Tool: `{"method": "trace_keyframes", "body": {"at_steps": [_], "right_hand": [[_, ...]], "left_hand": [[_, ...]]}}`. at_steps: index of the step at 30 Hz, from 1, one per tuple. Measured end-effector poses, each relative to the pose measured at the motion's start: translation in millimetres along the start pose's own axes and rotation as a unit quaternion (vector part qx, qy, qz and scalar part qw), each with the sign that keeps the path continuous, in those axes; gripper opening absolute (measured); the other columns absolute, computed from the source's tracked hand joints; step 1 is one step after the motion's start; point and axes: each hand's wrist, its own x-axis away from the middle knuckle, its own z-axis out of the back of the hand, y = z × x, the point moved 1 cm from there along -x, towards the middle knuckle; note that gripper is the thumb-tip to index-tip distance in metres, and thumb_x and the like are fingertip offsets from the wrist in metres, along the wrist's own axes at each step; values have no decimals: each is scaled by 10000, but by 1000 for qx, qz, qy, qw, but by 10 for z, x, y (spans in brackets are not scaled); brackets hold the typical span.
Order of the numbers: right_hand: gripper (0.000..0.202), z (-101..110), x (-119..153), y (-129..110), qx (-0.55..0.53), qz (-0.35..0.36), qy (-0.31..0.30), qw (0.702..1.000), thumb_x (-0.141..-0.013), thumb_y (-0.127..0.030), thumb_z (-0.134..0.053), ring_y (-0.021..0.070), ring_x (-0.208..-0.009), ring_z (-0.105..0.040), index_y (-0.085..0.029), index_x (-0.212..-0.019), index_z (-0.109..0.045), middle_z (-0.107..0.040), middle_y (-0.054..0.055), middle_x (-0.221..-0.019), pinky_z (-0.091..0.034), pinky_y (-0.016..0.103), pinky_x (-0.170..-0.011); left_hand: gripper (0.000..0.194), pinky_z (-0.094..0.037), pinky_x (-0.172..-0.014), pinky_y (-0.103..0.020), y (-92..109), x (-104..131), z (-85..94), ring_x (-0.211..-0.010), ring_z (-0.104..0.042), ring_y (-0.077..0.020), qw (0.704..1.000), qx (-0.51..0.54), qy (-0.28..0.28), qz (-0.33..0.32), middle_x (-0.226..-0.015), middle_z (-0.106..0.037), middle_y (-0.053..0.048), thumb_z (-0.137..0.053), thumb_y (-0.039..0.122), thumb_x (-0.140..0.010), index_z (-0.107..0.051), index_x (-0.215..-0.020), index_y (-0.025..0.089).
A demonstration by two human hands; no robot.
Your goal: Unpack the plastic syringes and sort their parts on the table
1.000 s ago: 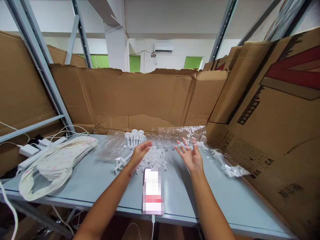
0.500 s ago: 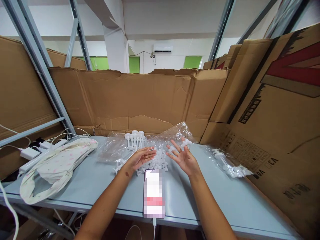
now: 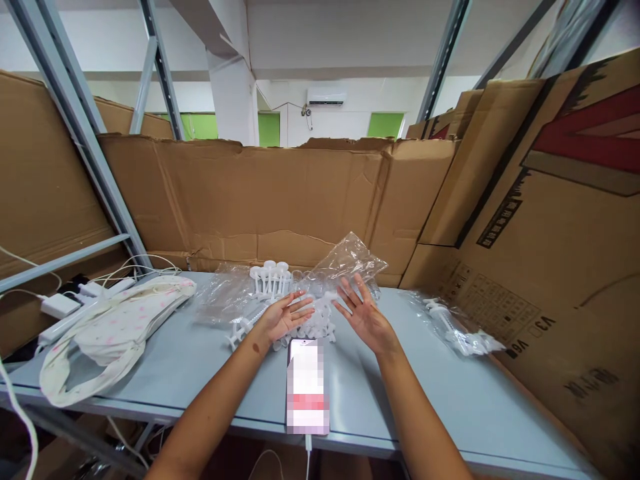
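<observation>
My left hand (image 3: 287,315) is held palm inward with its fingers stretched out and nothing in it. Opposite it, my right hand (image 3: 366,317) is spread open, palm showing, and also holds nothing. Between and behind them lies a pile of small white plastic pieces (image 3: 320,327). A row of white plastic parts with round heads and thin stems (image 3: 271,279) stands behind my left hand. A clear plastic bag (image 3: 350,257) rises crumpled just behind my right fingertips. Nearer to me, a phone (image 3: 308,387) with a blurred screen lies on the grey table (image 3: 360,400), a white cable (image 3: 309,445) plugged in.
On the left are a pale cloth item with pink spots (image 3: 120,327) and a white power strip (image 3: 80,320) with cables. A clear bag of white parts (image 3: 457,330) lies at the right. Cardboard walls (image 3: 280,200) and metal posts (image 3: 85,127) enclose the table.
My right hand has shifted slightly left, its fingers now more upright. The clear bag behind it stands higher, its peak further left. My left hand's fingers are a little more spread.
</observation>
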Motion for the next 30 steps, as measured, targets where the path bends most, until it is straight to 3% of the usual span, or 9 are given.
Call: {"method": "trace_keyframes", "body": {"at_steps": [7, 10, 14, 17, 20, 23, 28, 30], "right_hand": [[592, 28, -1, 46, 31, -15, -6, 999, -714, -369, -692, 225, -1235, -450, -367, -1260, -464, -443, 23, -1388, -325, 461, -1037], [459, 81, -38, 131, 75, -38, 53, 995, -740, -339, -676, 243, -1168, -520, -327, -1180, -546, -478, 27, -1356, -423, 471, -968], [324, 174, -95, 239, 110, -55, 171, 978, -748, -325, -671, 229, -934, -658, -268, -1062, -617, -647, 49, -1118, -521, 452, -864], [261, 209, -116, 258, 90, -50, 192, 976, -767, -285, -652, 217, -854, -681, -236, -1023, -629, -683, 58, -1016, -551, 427, -825], [227, 219, -115, 239, 66, -38, 196, 978, -775, -244, -634, 226, -852, -683, -224, -1001, -628, -696, 61, -966, -560, 433, -808], [226, 234, -112, 219, 60, -30, 201, 977, -770, -228, -628, 240, -859, -682, -218, -996, -624, -697, 70, -964, -564, 443, -788], [268, 296, -116, 191, 80, 0, 228, 971, -763, -268, -622, 231, -813, -688, -203, -1023, -606, -694, 81, -967, -579, 402, -715], [278, 324, -120, 172, 88, 22, 243, 966, -769, -277, -606, 216, -789, -689, -200, -1035, -596, -694, 73, -956, -577, 379, -702]], "left_hand": [[251, -439, -932, -381, -9, 1, -11, -1036, -603, -226, 1000, -6, 15, -23, -1270, -532, -125, -550, 347, -827, -578, -1014, 181], [241, -441, -928, -399, -10, 16, -28, -1002, -617, -230, 999, -25, 22, -40, -1239, -549, -135, -548, 325, -830, -590, -1008, 167], [245, -421, -953, -410, -22, 12, -52, -1030, -594, -243, 991, -95, 44, -86, -1195, -576, -135, -604, 312, -791, -625, -970, 148], [271, -379, -994, -394, -45, -12, -52, -1096, -546, -241, 963, -216, 71, -147, -1165, -599, -118, -627, 317, -765, -649, -981, 155], [296, -332, -1029, -399, -83, -27, -27, -1147, -495, -251, 905, -360, 85, -211, -1177, -596, -97, -657, 240, -715, -663, -1007, 191], [365, -244, -1084, -392, -123, -17, 3, -1225, -418, -249, 821, -497, 70, -273, -1255, -548, -71, -638, 172, -700, -656, -1058, 241], [377, -287, -1058, -399, -168, -12, 41, -1220, -416, -230, 651, -712, 46, -257, -1298, -509, -74, -507, 167, -792, -599, -1151, 234], [366, -311, -1045, -392, -170, -23, 55, -1203, -430, -221, 604, -755, 51, -251, -1279, -523, -75, -485, 169, -807, -594, -1153, 220]]}}
